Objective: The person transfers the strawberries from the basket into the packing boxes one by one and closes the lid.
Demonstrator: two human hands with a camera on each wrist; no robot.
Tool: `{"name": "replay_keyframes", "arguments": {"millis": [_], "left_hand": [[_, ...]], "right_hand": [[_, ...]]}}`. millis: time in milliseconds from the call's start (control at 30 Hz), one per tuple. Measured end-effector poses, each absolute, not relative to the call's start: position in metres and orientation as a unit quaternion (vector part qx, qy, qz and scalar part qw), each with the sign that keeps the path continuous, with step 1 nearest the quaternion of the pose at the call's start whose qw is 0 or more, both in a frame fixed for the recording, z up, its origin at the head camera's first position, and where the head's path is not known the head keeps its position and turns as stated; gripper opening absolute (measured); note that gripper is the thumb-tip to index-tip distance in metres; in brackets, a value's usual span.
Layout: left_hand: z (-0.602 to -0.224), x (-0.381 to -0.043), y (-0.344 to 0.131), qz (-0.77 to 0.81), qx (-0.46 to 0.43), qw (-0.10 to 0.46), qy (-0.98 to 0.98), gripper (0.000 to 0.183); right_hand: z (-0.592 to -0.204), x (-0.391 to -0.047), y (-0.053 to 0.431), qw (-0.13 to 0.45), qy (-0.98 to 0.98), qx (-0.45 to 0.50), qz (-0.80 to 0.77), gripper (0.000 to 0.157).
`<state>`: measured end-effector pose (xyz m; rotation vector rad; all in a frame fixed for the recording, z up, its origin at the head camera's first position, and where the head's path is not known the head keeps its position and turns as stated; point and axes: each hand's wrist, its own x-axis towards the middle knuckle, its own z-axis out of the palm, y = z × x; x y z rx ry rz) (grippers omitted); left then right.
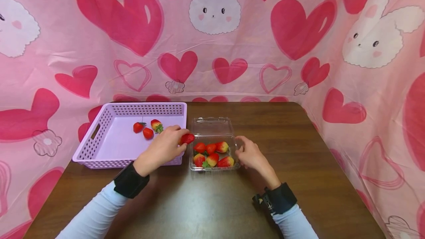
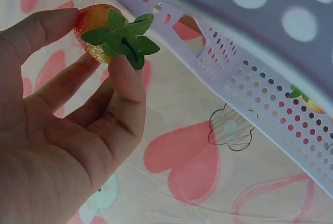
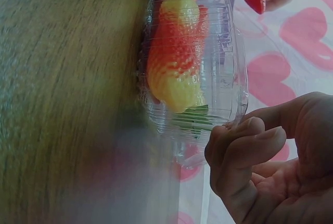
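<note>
Between the thumb and fingers of my left hand (image 1: 167, 143) is a red strawberry (image 2: 98, 28) with green leaves, held in the air. In the head view it hovers over the gap between the purple basket (image 1: 109, 154) and the clear plastic box (image 1: 215, 169). My right hand (image 1: 251, 153) grips the box at its right side, with curled fingers at the rim in the right wrist view. Several strawberries (image 1: 212, 159) lie inside the box in two rows, and its hinged lid (image 1: 212, 126) is raised at the back. Three more strawberries (image 1: 148, 133) are in the basket.
Both containers stand on a brown wooden table (image 1: 272, 121), side by side near its far edge. Behind and around hangs a pink cloth (image 1: 212, 47) printed with hearts and rabbits. The basket has perforated walls and a handle slot.
</note>
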<state>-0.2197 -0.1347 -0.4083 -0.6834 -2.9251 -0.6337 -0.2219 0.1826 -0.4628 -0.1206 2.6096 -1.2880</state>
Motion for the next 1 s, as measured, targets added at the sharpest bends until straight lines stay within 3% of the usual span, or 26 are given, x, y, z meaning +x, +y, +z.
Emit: {"name": "replay_keyframes", "arguments": {"millis": [367,1000], "left_hand": [[-0.403,-0.218,-0.12,-0.213,-0.25,0.037,-0.944,0.051],[-0.418,-0.211,-0.097,-0.217,-0.285,0.05,-0.932,0.042]], "right_hand": [[-0.462,-0.223,0.181,0.11,0.894,-0.04,-0.433,0.051],[-0.464,-0.222,0.18,0.113,0.891,-0.037,-0.439,0.052]]}}
